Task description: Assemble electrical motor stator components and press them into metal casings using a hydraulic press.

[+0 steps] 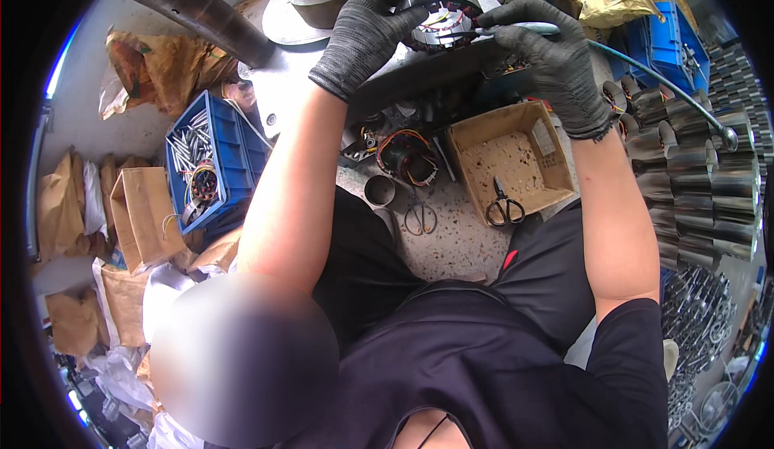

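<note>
A wire-wound motor ring (448,23) is held over a metal counter (284,78), its rim pinched between fingers of the gloved left hand (367,34). Beside it, the gloved right hand (552,66) pinches a slim pale tool (538,27) in its fingers.

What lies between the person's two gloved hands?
In the head view, a round coil-wound part lies between the left hand and the right hand.

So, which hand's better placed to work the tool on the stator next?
Probably the right hand: it grips the pale-handled tool, whose far end points toward the stator. The left hand, at the stator's left rim, seems better placed to steady it.
</note>
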`<state>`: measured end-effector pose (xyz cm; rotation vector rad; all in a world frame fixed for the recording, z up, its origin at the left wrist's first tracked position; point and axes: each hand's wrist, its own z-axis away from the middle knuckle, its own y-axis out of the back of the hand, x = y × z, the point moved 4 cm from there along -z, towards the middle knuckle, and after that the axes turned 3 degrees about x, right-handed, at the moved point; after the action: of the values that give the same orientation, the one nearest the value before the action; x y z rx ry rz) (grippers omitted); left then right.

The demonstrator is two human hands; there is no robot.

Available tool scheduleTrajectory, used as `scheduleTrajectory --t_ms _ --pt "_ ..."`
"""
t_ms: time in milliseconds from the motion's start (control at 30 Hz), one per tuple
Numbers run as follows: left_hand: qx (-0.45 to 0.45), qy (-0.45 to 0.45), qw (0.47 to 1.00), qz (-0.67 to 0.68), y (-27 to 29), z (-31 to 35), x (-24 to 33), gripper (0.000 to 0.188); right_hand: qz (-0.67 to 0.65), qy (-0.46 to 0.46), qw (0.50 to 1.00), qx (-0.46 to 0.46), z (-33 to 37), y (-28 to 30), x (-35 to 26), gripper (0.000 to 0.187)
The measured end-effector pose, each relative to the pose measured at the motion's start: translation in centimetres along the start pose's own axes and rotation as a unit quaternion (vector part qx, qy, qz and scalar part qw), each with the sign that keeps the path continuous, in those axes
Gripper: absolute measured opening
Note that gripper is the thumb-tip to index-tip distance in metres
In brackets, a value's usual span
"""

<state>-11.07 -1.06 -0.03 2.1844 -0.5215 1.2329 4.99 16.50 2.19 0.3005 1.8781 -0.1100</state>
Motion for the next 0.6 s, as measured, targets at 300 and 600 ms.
scheduleTrajectory --t_ms 300,600 --pt "0.018 -0.011 0.998 -0.053 0.3 0.3 0.1 0.039 -0.048 -0.016 0.997 -0.056 -0.5 0.8 -0.3 0.016" --pt "0.011 0.026 0.999 -0.015 0.5 0.3 -0.4 0.042 0.123 0.009 0.992 0.016 -0.2 0.1 0.8 0.016"
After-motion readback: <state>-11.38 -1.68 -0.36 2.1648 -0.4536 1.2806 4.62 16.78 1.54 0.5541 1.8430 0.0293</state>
